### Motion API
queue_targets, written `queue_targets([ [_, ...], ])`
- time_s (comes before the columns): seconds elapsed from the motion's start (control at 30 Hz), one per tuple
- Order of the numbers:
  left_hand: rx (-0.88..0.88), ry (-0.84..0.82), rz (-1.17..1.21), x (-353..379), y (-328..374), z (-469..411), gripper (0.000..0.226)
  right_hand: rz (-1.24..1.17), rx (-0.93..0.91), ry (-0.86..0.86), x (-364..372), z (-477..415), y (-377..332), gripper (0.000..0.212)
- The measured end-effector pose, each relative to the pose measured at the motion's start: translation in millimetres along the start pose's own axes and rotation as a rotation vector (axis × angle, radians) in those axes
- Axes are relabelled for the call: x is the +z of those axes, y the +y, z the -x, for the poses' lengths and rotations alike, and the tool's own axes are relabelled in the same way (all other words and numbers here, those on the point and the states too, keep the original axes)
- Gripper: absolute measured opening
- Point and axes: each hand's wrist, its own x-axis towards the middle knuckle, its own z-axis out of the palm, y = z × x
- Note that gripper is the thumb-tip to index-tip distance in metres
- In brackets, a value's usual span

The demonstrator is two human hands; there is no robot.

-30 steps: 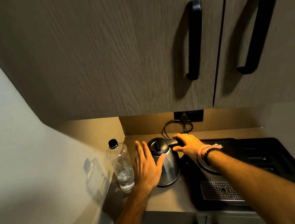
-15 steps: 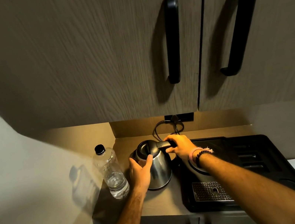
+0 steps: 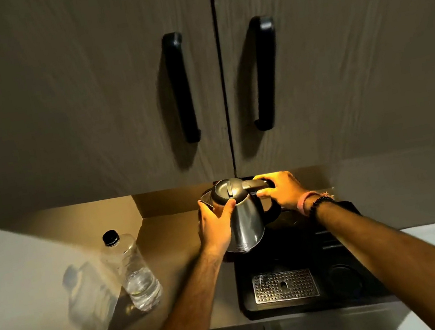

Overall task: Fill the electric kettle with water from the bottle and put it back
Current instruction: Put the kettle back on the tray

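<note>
I see through one head-worn wide-angle camera, facing forward and slightly down at the surface (image 3: 167, 248) from close range. Upper cabinet doors (image 3: 84, 100) fill the top half; both forearms reach in from the bottom edge.

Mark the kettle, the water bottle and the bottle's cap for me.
kettle (image 3: 244, 218): head view, on its steel side.
water bottle (image 3: 134, 268): head view, on its clear body.
cap (image 3: 110, 237): head view, on its black top.

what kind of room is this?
Likely a hotel-room or office kitchenette: wall cabinets over a small counter, a kettle, and a black tray with a drip grate.
</note>
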Motion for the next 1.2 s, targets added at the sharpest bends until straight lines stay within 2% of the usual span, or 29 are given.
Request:
queue_targets([
  [0.17, -0.015, -0.088, 0.016, 40.5, 6.7, 9.9, 0.065, 0.018, 0.059, 0.046, -29.0, 14.1, 31.8, 0.03],
  [0.3, -0.036, -0.142, 0.028, 59.5, 0.8, 17.5, 0.065, 0.028, 0.097, 0.035, -36.8, 25.4, 53.0, 0.031],
  [0.6, -0.059, -0.174, 0.002, 72.8, -2.4, 22.7, 0.092, -0.006, 0.159, 0.033, -35.8, 32.2, 81.6, 0.037],
  [0.77, -0.072, -0.162, -0.002, 75.1, -4.7, 26.3, 0.095, -0.005, 0.17, 0.064, -30.1, 38.2, 87.0, 0.055],
  [0.9, -0.062, -0.144, -0.035, 73.7, -3.0, 33.0, 0.105, 0.149, 0.1, 0.206, -19.9, 63.3, 94.2, 0.057],
  [1.03, -0.003, -0.08, -0.116, 69.3, -1.9, 43.1, 0.109, 0.376, 0.002, 0.186, -15.1, 78.1, 101.2, 0.064],
  [1.2, 0.121, -0.073, -0.359, 60.6, -0.5, 58.4, 0.099, 0.508, 0.034, 0.215, -20.6, 80.8, 95.5, 0.065],
])
